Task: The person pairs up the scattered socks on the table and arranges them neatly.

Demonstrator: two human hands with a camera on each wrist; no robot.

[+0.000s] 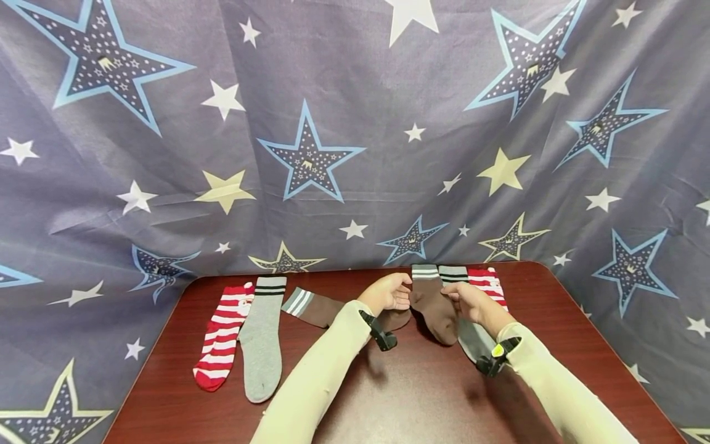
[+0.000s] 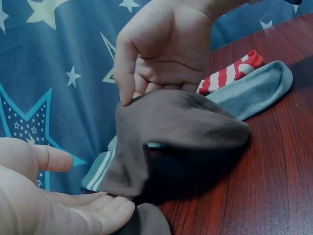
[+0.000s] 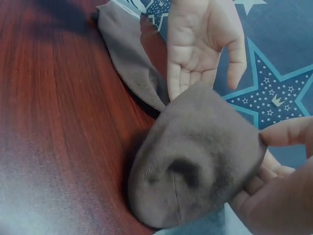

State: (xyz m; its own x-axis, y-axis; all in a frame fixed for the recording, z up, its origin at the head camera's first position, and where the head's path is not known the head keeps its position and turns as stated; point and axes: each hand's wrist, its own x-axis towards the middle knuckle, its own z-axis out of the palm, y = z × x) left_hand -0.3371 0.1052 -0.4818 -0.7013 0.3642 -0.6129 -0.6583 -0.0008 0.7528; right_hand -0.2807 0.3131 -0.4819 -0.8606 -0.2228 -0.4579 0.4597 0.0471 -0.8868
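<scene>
My right hand pinches a brown sock at its side, thumb on top, as the right wrist view shows. The sock has a grey cuff with white stripes, and its foot part is lifted and bent. On its other side is my left hand, palm turned up and fingers extended, fingertips right at the sock's edge in the left wrist view. A second brown sock lies left of the first, partly hidden behind my left forearm.
Partly under the held sock and my right hand lie a grey sock and a red-and-white striped sock. Another grey sock and striped sock lie at the table's left. A star-patterned cloth hangs behind the wooden table.
</scene>
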